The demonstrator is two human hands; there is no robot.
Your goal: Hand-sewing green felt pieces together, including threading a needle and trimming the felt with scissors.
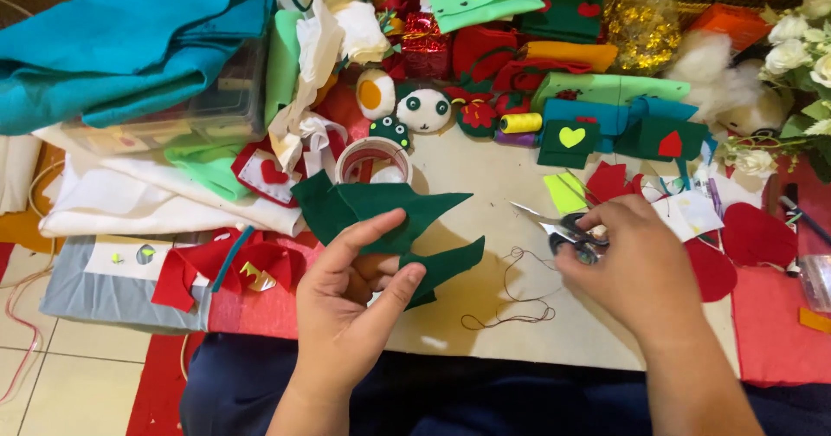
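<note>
The dark green felt piece (389, 219) is in the middle of the view, lifted a little above the pale table (485, 315), and its cut points spread to the left, to the right and downward. It looks very light and soft, so I judge it will bend and hang where nothing supports it; it is not slippery and not fragile, but a thin point can fold over easily. The left hand (346, 302) holds it with a narrow pinch, thumb on top and the fingers below, near the centre where the points meet; this seems the best place, because the tips are too floppy to hold. The right hand (636, 267) rests on the table to the right, closed around the handles of small scissors (558, 228), whose blades are nearly together and point left toward the felt, well apart from it. Between the two hands lies a loose dark thread (511, 302), which could catch on a finger. Just behind the felt stands a roll of tape (374, 161), and farther back stuffed felt figures (424, 109) and a yellow thread spool (520, 123). Red felt hearts (753, 237) lie to the right, a folded white cloth (147, 198) to the left. The open room is mostly the bare strip near the front edge of the table.
</note>
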